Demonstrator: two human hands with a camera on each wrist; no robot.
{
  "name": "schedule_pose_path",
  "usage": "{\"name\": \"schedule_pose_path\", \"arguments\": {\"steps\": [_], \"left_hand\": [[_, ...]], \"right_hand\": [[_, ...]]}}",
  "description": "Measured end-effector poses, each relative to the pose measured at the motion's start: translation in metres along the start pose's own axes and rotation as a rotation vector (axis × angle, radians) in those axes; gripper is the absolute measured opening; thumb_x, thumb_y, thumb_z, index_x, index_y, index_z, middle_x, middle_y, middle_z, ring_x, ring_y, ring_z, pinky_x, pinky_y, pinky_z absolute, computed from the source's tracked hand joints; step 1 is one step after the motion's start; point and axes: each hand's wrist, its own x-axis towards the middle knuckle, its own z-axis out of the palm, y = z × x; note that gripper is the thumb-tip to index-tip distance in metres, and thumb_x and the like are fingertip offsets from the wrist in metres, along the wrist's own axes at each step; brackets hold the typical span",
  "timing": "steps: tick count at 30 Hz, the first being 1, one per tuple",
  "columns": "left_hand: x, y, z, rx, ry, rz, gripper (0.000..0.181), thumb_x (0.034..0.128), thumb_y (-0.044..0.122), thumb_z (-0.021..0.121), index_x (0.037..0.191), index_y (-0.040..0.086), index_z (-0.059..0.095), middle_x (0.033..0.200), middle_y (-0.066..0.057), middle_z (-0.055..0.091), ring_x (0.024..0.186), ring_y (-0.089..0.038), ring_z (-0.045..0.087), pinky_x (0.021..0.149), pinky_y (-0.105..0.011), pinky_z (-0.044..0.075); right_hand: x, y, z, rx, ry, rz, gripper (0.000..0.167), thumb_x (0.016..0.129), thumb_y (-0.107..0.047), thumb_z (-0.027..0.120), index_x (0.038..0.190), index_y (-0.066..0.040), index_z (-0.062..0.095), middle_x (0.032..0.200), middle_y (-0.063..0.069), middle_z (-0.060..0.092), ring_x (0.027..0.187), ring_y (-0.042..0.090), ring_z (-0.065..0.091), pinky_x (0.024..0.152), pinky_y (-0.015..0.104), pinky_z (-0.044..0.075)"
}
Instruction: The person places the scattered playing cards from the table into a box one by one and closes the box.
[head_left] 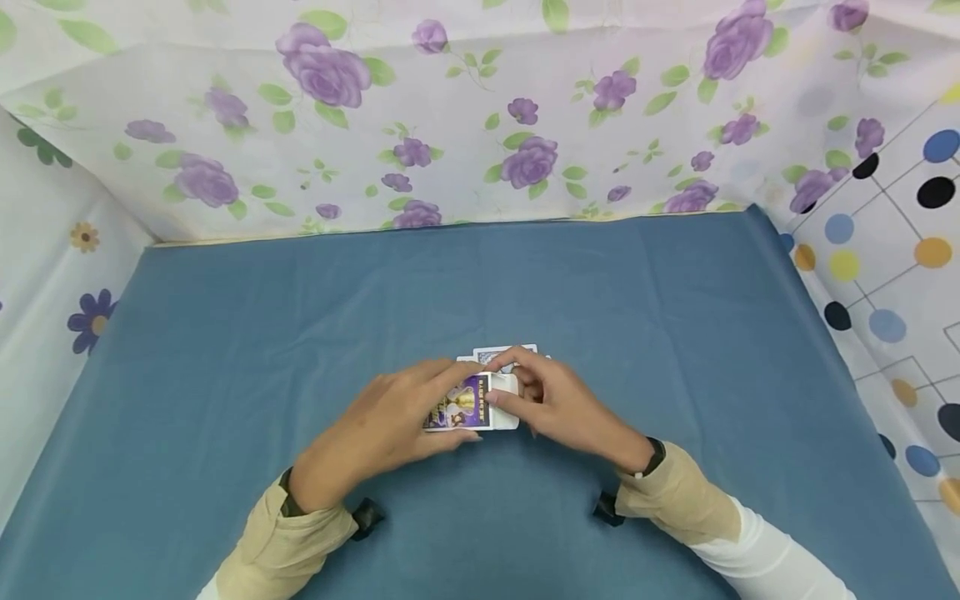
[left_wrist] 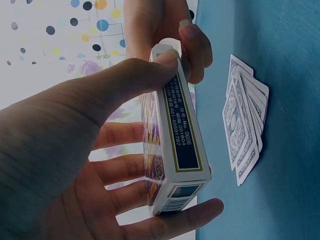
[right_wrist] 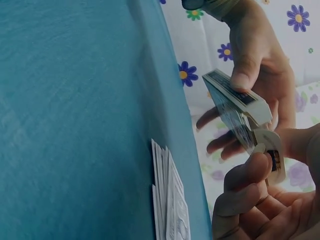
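Observation:
My left hand [head_left: 386, 414] grips a purple and white playing-card box [head_left: 463, 403], thumb along one narrow side and fingers on the opposite side. At the box's right end, my right hand [head_left: 561, 410] pinches the white end flap [right_wrist: 270, 150] between thumb and fingers. That end stands open in the right wrist view, but its inside is hard to make out. Below the raised box, a loose, uneven pile of playing cards [left_wrist: 243, 120] lies on the table, patterned backs up. In the head view the box and hands partly hide this pile.
A blue cloth [head_left: 315, 317] covers the table, with faint creases. Behind it hangs a white sheet with purple flowers [head_left: 525, 158]. A dotted sheet [head_left: 892, 325] borders the right side, and a flowered sheet [head_left: 67, 250] the left.

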Motion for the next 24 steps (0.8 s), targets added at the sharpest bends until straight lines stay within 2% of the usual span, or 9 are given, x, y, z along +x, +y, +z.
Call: {"name": "schedule_pose_path", "arguments": {"steps": [5,9,16,20,24], "left_hand": [[-0.001,-0.003,-0.005,-0.003,0.016,-0.02,0.07,0.0848,0.043,0.082,0.142,0.012,0.056,0.125,-0.01,0.066,0.105,-0.021,0.066,0.077,-0.038,0.055],[-0.002,-0.007,-0.009,0.001,0.025,-0.047,0.07,0.0852,0.042,0.082,0.142,0.013,0.055,0.126,-0.01,0.066,0.103,-0.02,0.065,0.076,-0.037,0.054],[-0.001,-0.007,-0.011,0.002,0.015,-0.07,0.069,0.0864,0.043,0.081,0.143,0.014,0.055,0.126,-0.009,0.065,0.1,-0.017,0.064,0.074,-0.035,0.053],[-0.002,-0.008,-0.011,0.0,0.001,-0.084,0.069,0.0869,0.045,0.08,0.144,0.016,0.054,0.127,-0.008,0.065,0.102,-0.017,0.064,0.076,-0.036,0.053],[-0.001,-0.008,-0.011,0.005,-0.016,-0.083,0.069,0.0876,0.047,0.078,0.144,0.016,0.054,0.128,-0.008,0.064,0.101,-0.017,0.064,0.077,-0.037,0.053]], "right_hand": [[0.003,0.0,-0.013,0.087,-0.014,-0.031,0.023,0.102,-0.018,0.064,0.125,-0.015,0.062,0.066,0.007,0.053,0.047,0.029,0.05,0.045,0.036,0.046],[0.007,0.001,-0.025,0.105,0.025,-0.013,0.023,0.103,-0.017,0.06,0.125,-0.01,0.062,0.065,0.009,0.052,0.051,0.031,0.05,0.047,0.037,0.046],[0.011,0.011,-0.039,0.024,0.133,0.03,0.022,0.102,-0.016,0.062,0.122,-0.005,0.064,0.065,0.011,0.053,0.051,0.03,0.048,0.047,0.03,0.041],[0.013,0.019,-0.043,-0.029,0.14,0.045,0.025,0.101,-0.016,0.066,0.122,-0.004,0.063,0.065,0.013,0.056,0.051,0.031,0.051,0.048,0.03,0.042],[0.012,0.028,-0.045,-0.091,0.116,0.088,0.03,0.098,-0.014,0.069,0.125,-0.003,0.062,0.067,0.014,0.06,0.051,0.026,0.054,0.05,0.03,0.044]]}}
